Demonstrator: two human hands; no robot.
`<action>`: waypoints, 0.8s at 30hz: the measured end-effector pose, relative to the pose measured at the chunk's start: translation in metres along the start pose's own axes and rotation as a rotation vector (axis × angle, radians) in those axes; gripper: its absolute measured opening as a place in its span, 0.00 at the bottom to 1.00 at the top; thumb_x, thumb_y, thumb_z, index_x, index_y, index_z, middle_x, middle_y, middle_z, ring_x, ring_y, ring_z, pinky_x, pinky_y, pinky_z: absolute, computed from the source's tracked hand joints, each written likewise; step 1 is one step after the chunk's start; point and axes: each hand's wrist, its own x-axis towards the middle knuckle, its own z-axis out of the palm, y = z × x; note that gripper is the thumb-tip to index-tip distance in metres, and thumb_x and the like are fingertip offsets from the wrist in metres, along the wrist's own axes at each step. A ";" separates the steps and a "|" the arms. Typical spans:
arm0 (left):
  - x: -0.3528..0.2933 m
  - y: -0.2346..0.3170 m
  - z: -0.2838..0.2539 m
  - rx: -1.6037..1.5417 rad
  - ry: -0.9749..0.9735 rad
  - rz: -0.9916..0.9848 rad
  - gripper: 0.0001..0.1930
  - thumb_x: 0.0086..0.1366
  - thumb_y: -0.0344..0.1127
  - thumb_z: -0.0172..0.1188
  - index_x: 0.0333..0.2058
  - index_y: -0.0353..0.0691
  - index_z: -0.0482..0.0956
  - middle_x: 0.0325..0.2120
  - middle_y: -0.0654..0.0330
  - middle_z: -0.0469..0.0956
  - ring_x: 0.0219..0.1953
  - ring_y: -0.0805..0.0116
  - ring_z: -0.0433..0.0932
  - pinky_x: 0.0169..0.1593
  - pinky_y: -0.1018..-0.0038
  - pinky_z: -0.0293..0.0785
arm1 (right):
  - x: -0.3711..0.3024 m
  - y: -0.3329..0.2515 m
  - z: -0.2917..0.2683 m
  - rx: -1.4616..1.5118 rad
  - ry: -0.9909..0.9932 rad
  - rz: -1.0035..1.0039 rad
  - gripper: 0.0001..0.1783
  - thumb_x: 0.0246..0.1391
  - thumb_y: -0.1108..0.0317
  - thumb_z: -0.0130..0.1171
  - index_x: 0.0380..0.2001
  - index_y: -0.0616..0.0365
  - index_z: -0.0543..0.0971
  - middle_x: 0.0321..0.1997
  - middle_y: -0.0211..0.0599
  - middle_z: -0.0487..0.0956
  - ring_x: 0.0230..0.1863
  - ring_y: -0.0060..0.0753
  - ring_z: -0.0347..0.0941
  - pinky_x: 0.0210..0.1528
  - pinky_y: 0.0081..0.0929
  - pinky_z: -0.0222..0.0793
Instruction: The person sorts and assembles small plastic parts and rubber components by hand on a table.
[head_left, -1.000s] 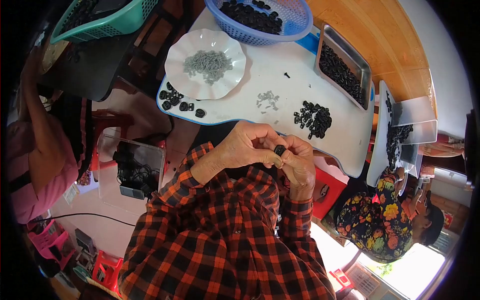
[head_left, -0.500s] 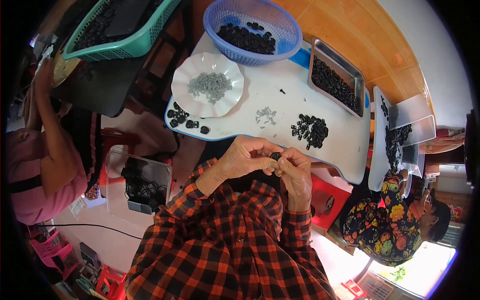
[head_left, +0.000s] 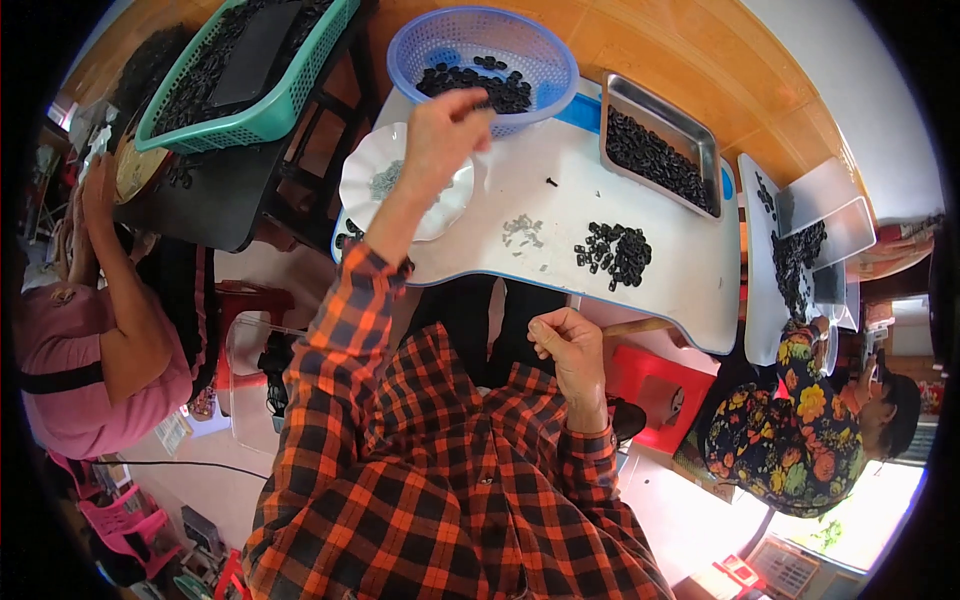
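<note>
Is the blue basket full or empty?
Neither: the blue basket is only partly full. Black pieces lie in the bottom, and its bare holey sides show above them.

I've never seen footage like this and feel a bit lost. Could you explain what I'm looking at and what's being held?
There is no machine here, just a person's two bare hands. The view comes from a wide fisheye camera on their head, looking down, so straight edges bend near the rim.

On the white table are a fluted white plate of small grey parts, a blue basket and a metal tray of black pieces, plus loose grey bits and a black pile.

The left hand is raised at the basket's near side; whether its fingers grip anything is unclear. The right hand is curled in front of the table's near edge; I can't tell whether it holds anything.
</note>
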 end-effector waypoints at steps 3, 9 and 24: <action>0.036 -0.004 -0.003 0.040 0.063 0.015 0.20 0.57 0.31 0.61 0.47 0.25 0.74 0.21 0.59 0.79 0.21 0.75 0.77 0.26 0.79 0.73 | 0.000 0.008 0.000 -0.077 0.032 -0.041 0.05 0.52 0.70 0.62 0.29 0.60 0.78 0.24 0.29 0.77 0.23 0.14 0.69 0.25 0.12 0.64; 0.011 -0.008 0.005 0.129 0.125 0.122 0.17 0.59 0.34 0.61 0.42 0.25 0.75 0.21 0.58 0.78 0.21 0.75 0.78 0.26 0.78 0.74 | 0.008 0.020 -0.004 -0.263 0.206 -0.156 0.05 0.52 0.72 0.61 0.30 0.62 0.78 0.25 0.28 0.77 0.25 0.15 0.69 0.28 0.14 0.65; -0.135 -0.059 0.026 0.693 -0.189 0.360 0.05 0.54 0.27 0.60 0.32 0.38 0.77 0.25 0.55 0.72 0.24 0.54 0.75 0.27 0.64 0.72 | 0.012 0.023 0.004 -0.526 0.217 -0.243 0.05 0.50 0.73 0.60 0.30 0.64 0.78 0.27 0.38 0.78 0.27 0.26 0.75 0.31 0.23 0.69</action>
